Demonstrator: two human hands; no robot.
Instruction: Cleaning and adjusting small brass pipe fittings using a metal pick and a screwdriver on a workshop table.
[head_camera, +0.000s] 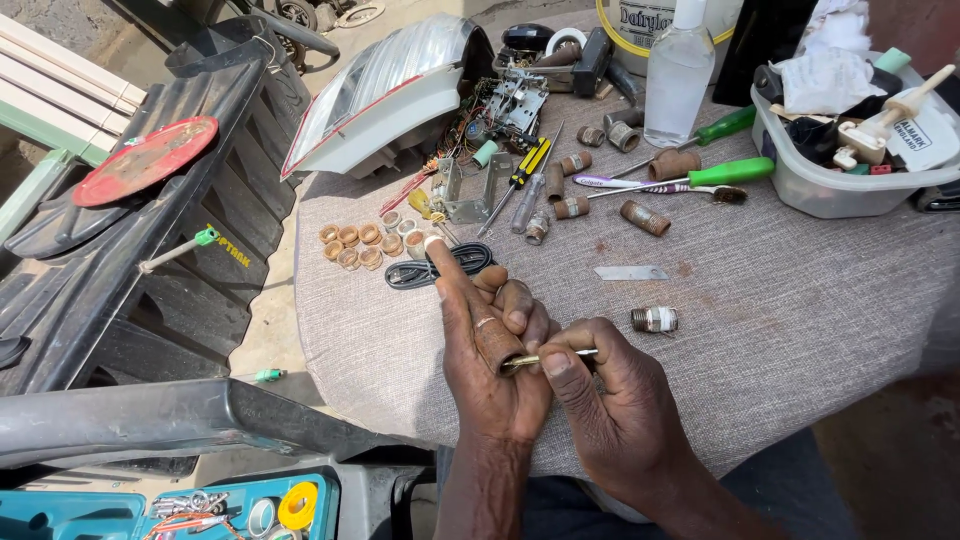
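A small rusty brown tube fitting (497, 345) is sitting in the palm of the left hand (490, 350), whose middle fingers are curling closed around it while the forefinger is pointing straight up and away. The right hand (610, 400) is closing thumb and fingers on a thin metal tool (555, 356) with a brass-coloured tip, and that tip is touching the open end of the fitting. The two hands are meeting over the near edge of a grey cloth-covered table (800, 330).

Just beyond the left forefinger a coiled black cable (440, 268) is lying on the cloth, and further out to the left of it a cluster of copper-coloured rings (358, 245) is resting. To the right of the right hand, near but apart, a short threaded metal fitting (655, 319) is lying, with a flat metal blade (630, 272) just past it. Further out, several rusty pipe pieces (645, 217) are scattering around a yellow-and-black screwdriver (522, 177), two green-handled tools (725, 173) and a clear plastic bottle (678, 75). Far beyond the left hand a red-and-clear vehicle lamp housing (385, 95) is lying beside exposed wiring and circuit parts (500, 115). Far right, a translucent plastic tub (850, 185) is holding odds and ends. Left of the table, black plastic panels (130, 260) are carrying a red disc (145, 160).
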